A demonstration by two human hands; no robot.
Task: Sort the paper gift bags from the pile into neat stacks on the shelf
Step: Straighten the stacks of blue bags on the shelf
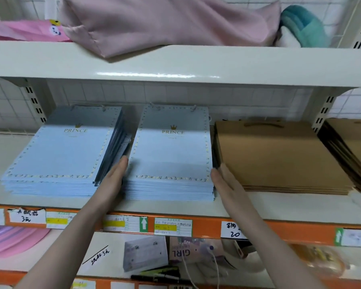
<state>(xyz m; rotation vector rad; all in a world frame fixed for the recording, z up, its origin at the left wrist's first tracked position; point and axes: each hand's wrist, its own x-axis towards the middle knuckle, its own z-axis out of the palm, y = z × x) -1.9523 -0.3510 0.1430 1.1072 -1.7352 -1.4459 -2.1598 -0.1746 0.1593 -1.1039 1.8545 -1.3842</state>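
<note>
— Two flat hands, one stack between them. See it? The left hand [115, 176] lies against the left edge of the middle blue stack [171, 155], fingers straight, and the right hand [225, 182] is laid the same way along its right edge. Neither hand is curled round anything; they are only pressing the sides square.

— So what worries you?

— That left blue stack [56, 155]. A few darker bags [113, 147] stand tilted on edge against its right side, just where the left fingertips reach. I reckon that if the hand pushes further back it may knock those over into the gap, or drag a cord handle with it.

— And on the other side?

— The brown stack [279, 157] sits just beside the right hand, touching or nearly so; I cannot tell which. Squeeze too hard and I would guess the top blue bags buckle upward or skew, since they are thin paper.

— Where does the stack sit overall?

— On the middle shelf [279, 203], near its front lip, with the crown print facing up and the handles toward the back wall.
</note>
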